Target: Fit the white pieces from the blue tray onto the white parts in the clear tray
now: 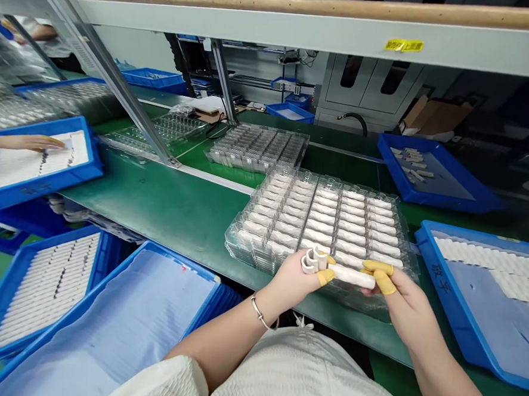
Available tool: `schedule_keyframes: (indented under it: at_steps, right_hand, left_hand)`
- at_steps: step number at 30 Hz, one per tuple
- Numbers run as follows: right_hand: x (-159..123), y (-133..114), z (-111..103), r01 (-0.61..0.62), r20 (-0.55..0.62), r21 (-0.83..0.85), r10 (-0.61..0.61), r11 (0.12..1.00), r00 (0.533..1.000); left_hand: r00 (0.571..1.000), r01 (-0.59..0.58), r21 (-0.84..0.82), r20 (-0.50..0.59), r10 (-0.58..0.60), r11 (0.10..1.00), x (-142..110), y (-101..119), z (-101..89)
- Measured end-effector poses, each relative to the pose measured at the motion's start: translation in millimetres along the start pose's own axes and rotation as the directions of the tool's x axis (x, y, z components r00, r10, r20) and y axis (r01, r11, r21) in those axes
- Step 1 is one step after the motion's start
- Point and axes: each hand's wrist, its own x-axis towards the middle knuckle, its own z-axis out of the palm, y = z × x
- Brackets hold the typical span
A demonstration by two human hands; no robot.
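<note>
Pieces stood bunched in the curled left hand; the right hand pinched one strip by its end above the near edge of the tray. A slack grip might have dropped them; too hard a squeeze might have dented the strip.

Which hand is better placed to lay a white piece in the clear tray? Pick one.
Probably the right hand: it pinches one end of a single white piece at the near side of the clear tray, while the left hand holds several bunched pieces.
</note>
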Motion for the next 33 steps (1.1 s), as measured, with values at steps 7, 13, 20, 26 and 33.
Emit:
schedule_keyframes:
  at_steps: [7, 13, 20, 26, 33]
  right_hand:
    - [49.7, -20.3, 13.2, 0.645, 0.407, -0.63, -0.523, 0.432, 0.749]
    - [174.8, -15.0, 13.3, 0.378, 0.333, -0.858, -0.183, 0.347, 0.925]
    - [289.7, 16.8, 26.7, 0.39, 0.377, -0.85, -0.108, 0.355, 0.92]
    - [290.1, 20.7, 48.2, 0.434, 0.422, -0.793, -0.128, 0.427, 0.897]
    - [237.0, -38.2, 33.2, 0.364, 0.267, -0.78, -0.256, 0.509, 0.929]
  left_hand:
    - [0.998, -0.019, -0.053, -0.064, 0.016, 0.998, 21.7, 8.6, -25.1]
    - [0.967, -0.06, -0.239, -0.255, -0.003, 0.969, 39.4, 4.4, -47.2]
    - [0.979, -0.021, -0.249, -0.204, -0.031, 0.968, 37.4, -1.1, -55.3]
    - [0.972, 0.009, -0.146, -0.231, -0.043, 0.989, 36.7, 3.1, -54.7]
    - [0.957, 0.066, -0.009, -0.281, -0.066, 0.998, 40.3, -0.9, -53.6]
